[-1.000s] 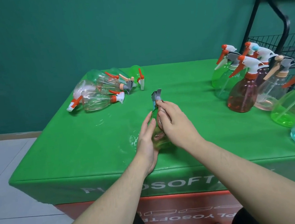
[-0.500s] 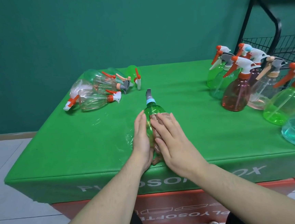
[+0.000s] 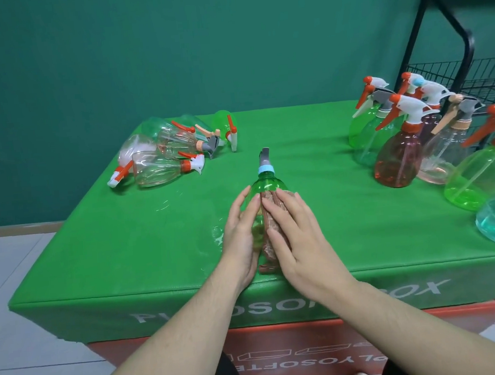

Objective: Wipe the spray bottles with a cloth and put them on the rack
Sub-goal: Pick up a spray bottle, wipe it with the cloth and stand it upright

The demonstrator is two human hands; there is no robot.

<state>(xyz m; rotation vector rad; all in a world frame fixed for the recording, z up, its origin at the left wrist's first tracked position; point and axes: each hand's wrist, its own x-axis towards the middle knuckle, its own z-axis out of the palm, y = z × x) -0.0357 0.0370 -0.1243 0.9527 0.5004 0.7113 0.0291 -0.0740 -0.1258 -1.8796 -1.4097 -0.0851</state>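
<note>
left hand (image 3: 238, 233), fingers straight, steadies the lying green bottle (image 3: 265, 187); right hand (image 3: 297, 236), fingers flat, presses brown cloth (image 3: 269, 230) onto it.

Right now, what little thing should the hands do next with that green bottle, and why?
Probably keep rubbing: slide the right hand with the brown cloth up toward the blue collar. The green bottle lies on the table, steadied by the left hand, and its top looks uncovered by cloth.
</note>
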